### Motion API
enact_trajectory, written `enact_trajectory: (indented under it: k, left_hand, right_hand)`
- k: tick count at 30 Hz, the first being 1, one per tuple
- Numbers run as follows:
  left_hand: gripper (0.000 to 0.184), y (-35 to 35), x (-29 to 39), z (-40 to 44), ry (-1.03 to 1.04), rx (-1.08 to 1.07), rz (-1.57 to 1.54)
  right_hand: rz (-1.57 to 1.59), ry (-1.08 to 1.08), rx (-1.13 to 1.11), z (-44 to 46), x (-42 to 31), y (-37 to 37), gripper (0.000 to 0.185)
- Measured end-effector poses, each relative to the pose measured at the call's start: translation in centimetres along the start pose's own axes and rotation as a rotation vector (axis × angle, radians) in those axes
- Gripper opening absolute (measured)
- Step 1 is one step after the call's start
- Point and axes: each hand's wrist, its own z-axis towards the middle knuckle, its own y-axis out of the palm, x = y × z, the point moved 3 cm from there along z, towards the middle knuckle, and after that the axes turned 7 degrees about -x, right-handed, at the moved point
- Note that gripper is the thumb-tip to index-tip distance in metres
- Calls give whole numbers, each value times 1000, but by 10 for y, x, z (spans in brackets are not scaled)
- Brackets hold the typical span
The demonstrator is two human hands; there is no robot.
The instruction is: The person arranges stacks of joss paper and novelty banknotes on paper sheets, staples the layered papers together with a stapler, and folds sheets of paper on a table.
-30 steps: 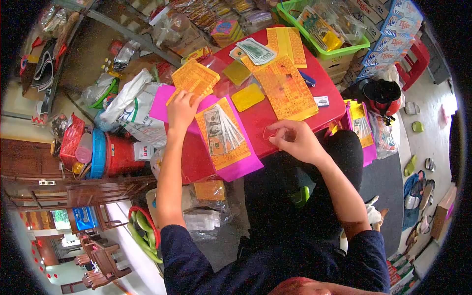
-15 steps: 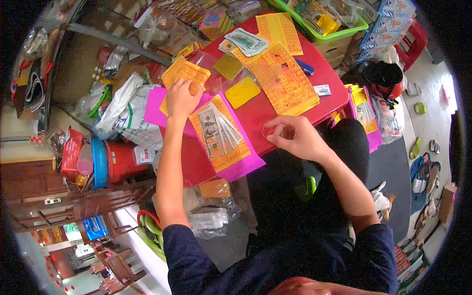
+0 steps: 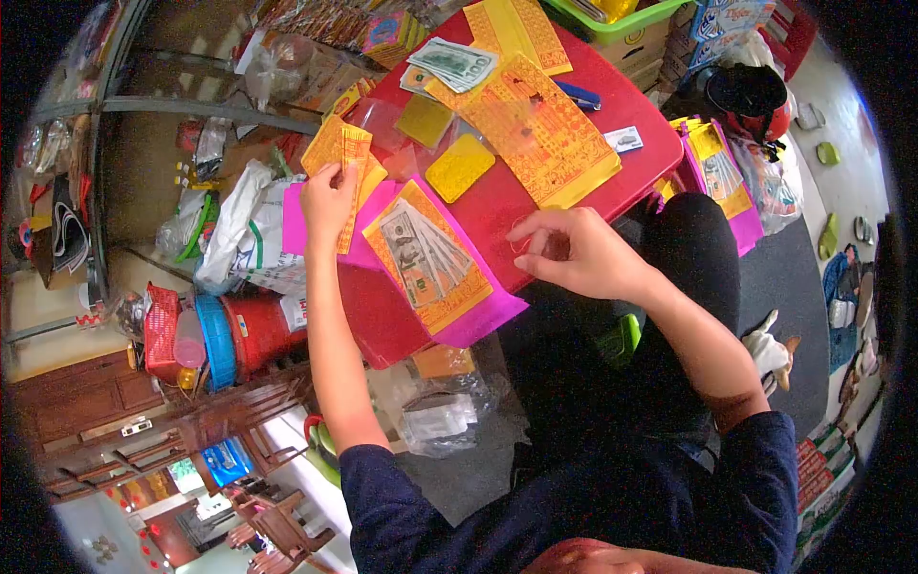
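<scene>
My left hand (image 3: 328, 206) grips a narrow folded strip of orange joss paper (image 3: 354, 182) at the table's left edge, over a stack of orange joss paper (image 3: 321, 143). My right hand (image 3: 588, 253) hovers at the near edge, fingers curled, with a thin red rubber band (image 3: 513, 241) at its fingertips. Between the hands, fanned dollar-style notes (image 3: 426, 253) lie on an orange patterned sheet (image 3: 469, 304), with magenta paper (image 3: 492, 320) underneath. Beyond are a yellow rounded card (image 3: 460, 168) and a gold square (image 3: 426, 121).
On the red table (image 3: 631, 91) lie large orange sheets (image 3: 550, 134), more notes (image 3: 454, 63), a blue object (image 3: 579, 95) and a small printed card (image 3: 623, 140). A green basket (image 3: 612, 29) stands behind. A similar paper bundle (image 3: 724, 182) is beside my knee.
My left hand has lifted a strip of joss paper upright from the stack. My right hand stays near the table edge with the band. The view has shifted slightly.
</scene>
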Motion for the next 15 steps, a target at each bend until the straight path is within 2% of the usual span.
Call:
enact_trajectory:
  k: [11, 15]
  left_hand:
    - [40, -4, 10, -3, 82, 52, 3]
    - [42, 1, 1, 0, 11, 19, 38]
  right_hand:
    - [12, 9, -7, 0, 1, 1, 26]
    - [21, 15, -8, 0, 2, 0, 25]
